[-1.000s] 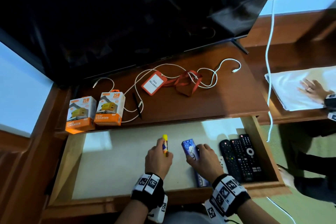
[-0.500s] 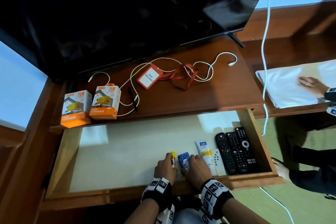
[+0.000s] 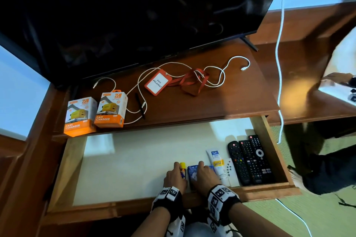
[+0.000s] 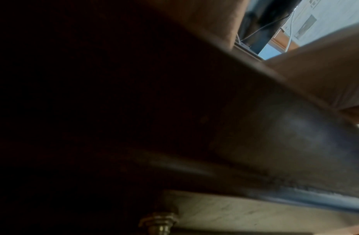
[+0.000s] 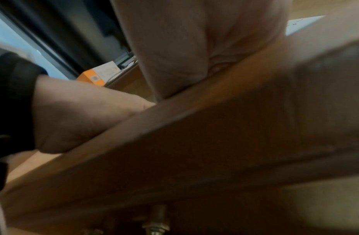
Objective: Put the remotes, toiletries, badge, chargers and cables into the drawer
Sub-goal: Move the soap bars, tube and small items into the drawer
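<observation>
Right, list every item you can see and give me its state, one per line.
drawer: pulled open
three black remotes: side by side in drawer
white remote: in drawer
white tube: flat in drawer
yellow-capped stick: gripped by left hand
blue pack: under right hand
charger boxes: upright on shelf
red badge: on shelf
white cables: tangled on shelf

Black wristbands point(image 3: 167, 197) printed with white square fiducial markers wrap both bare forearms, each strapped to a white wrist-mounted camera housing point(image 3: 178, 225).

The wooden shelf point(image 3: 221, 102) carries two charger boxes point(image 3: 96, 111) at nine o'clock, white cables point(image 3: 221, 75) and a red badge point(image 3: 156, 82) toward twelve.
</observation>
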